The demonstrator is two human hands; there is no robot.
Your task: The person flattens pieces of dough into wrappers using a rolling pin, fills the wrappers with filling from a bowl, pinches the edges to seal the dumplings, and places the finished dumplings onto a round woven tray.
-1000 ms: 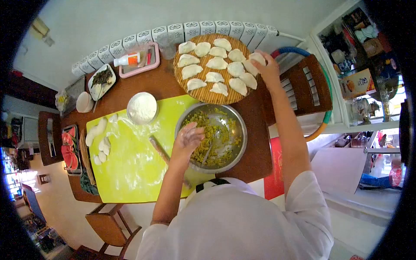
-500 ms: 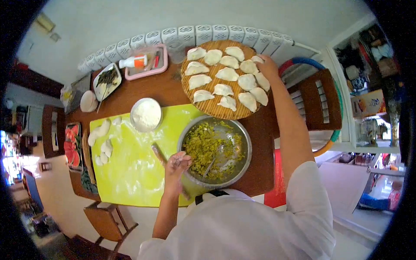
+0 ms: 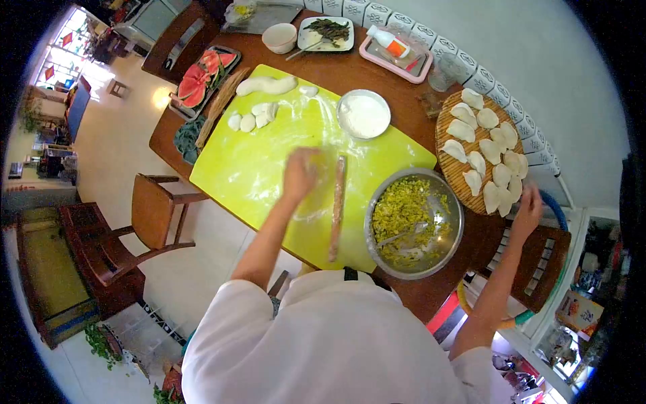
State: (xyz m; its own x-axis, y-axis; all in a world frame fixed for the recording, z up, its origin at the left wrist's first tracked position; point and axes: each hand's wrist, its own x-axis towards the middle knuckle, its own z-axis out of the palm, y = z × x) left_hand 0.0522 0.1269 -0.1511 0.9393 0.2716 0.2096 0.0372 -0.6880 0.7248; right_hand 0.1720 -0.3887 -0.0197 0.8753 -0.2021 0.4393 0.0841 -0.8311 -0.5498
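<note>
My left hand, smeared by motion, is over the floury green mat, left of a wooden rolling pin. Its fingers cannot be made out. My right hand is just off the right edge of the round woven tray, close to the nearest dumplings. Blur hides whether its fingers are closed. Between my arms stands a metal bowl of chopped green-yellow filling with a spoon in it. A dough roll and several small dough pieces lie at the mat's far left.
A bowl of flour sits at the mat's far edge. Behind are a plate of dark greens, a pinkish bowl and a pink-rimmed tray. Watermelon slices lie left; chairs flank the table.
My view has swung right, tilting the table. My left hand has moved from beside the filling bowl to left of the rolling pin. My right hand has come off the dumplings, toward me.
</note>
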